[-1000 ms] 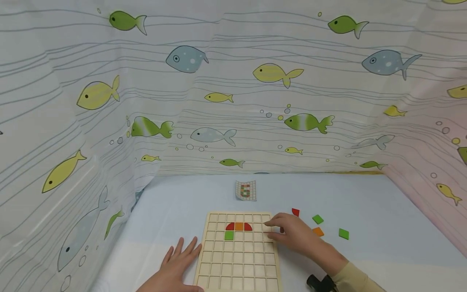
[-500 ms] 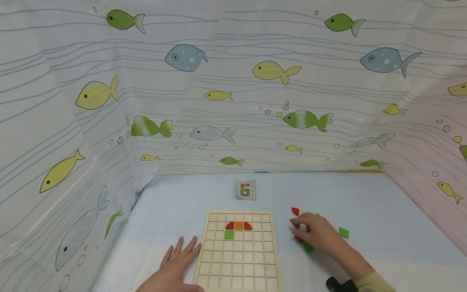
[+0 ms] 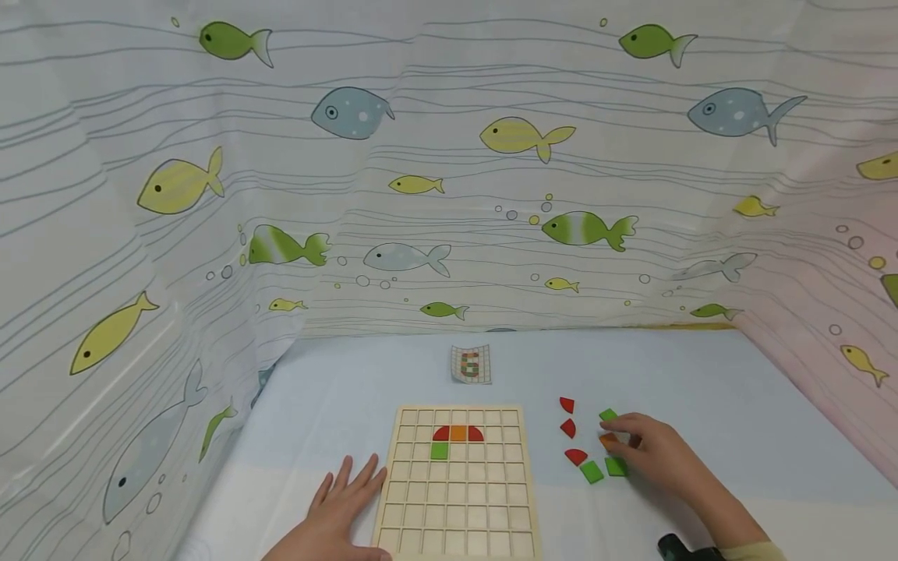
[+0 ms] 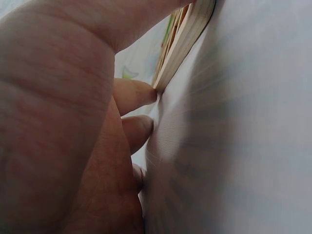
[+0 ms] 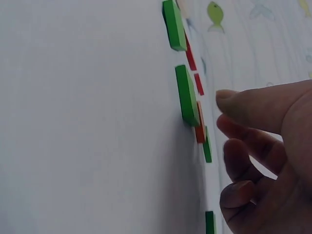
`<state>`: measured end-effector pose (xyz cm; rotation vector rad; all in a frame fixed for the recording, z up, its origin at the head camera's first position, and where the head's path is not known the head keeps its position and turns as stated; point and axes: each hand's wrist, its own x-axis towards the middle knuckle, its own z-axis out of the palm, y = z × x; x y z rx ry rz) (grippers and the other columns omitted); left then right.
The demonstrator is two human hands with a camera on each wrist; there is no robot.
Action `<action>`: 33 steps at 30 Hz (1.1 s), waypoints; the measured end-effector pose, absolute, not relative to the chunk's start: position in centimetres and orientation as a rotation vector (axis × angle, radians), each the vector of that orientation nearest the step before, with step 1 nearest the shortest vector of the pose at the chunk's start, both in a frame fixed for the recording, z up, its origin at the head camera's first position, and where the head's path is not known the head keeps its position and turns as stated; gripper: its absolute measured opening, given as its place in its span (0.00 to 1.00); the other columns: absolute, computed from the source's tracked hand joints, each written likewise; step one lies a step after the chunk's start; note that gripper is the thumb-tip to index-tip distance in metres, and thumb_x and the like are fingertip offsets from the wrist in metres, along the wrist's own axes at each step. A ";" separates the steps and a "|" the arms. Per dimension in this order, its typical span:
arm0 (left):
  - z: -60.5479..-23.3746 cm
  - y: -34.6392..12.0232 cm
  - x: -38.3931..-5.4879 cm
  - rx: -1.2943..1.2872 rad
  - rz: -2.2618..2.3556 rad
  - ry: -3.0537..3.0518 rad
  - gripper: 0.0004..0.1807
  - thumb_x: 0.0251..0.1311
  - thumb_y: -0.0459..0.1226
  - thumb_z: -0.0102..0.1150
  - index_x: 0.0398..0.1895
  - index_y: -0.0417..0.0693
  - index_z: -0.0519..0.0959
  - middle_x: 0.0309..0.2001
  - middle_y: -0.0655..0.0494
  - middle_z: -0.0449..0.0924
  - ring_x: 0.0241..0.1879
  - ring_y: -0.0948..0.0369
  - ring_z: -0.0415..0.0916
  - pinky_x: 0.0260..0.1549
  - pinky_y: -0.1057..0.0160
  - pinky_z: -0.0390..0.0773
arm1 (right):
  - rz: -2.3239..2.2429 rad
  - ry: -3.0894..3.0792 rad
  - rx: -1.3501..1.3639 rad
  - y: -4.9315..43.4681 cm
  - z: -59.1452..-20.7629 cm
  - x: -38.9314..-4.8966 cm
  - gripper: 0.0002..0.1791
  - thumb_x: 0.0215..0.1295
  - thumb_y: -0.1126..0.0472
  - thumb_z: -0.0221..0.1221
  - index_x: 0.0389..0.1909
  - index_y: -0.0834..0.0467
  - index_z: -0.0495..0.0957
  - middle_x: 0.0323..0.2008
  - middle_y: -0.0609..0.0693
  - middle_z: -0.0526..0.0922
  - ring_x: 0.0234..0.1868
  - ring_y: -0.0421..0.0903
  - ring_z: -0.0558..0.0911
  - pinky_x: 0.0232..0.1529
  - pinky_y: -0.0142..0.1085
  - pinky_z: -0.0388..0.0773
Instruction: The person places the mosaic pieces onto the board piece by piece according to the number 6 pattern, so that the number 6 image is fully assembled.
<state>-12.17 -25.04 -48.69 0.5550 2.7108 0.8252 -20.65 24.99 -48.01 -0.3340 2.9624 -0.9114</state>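
Note:
My left hand point(image 3: 333, 514) lies with spread, straight fingers along the left edge of the wooden grid board point(image 3: 459, 495). In the left wrist view its fingertips touch the cloth beside the board's side point(image 4: 178, 46). On the board are two red quarter-round tiles point(image 3: 441, 434), an orange square tile point(image 3: 458, 433) between them, and a green square tile point(image 3: 439, 450). My right hand point(image 3: 655, 448) hovers over loose tiles, thumb and index finger apart. Nearest it lie an orange tile point(image 3: 607, 442) and green tiles point(image 3: 616, 467). The right wrist view shows nothing between its fingers.
Three loose red quarter-round tiles point(image 3: 568, 428) lie between the board and my right hand, with another green tile point(image 3: 592, 472) close by. A small pattern card point(image 3: 470, 365) lies behind the board. Fish-printed curtains point(image 3: 491, 226) surround the table.
My right hand has moved right, away from the board's right edge, to the loose tiles, uncovering red and green ones. The left hand and the tiles on the board stay put.

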 end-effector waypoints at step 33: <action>-48.9 -25.0 -12.1 0.501 0.872 2.671 0.61 0.44 0.62 0.72 0.76 0.39 0.57 0.76 0.38 0.47 0.72 0.30 0.28 0.62 0.28 0.33 | -0.856 3.062 -0.429 25.3 -48.0 -20.6 0.14 0.54 0.61 0.73 0.43 0.49 0.88 0.39 0.40 0.82 0.28 0.39 0.70 0.24 0.29 0.70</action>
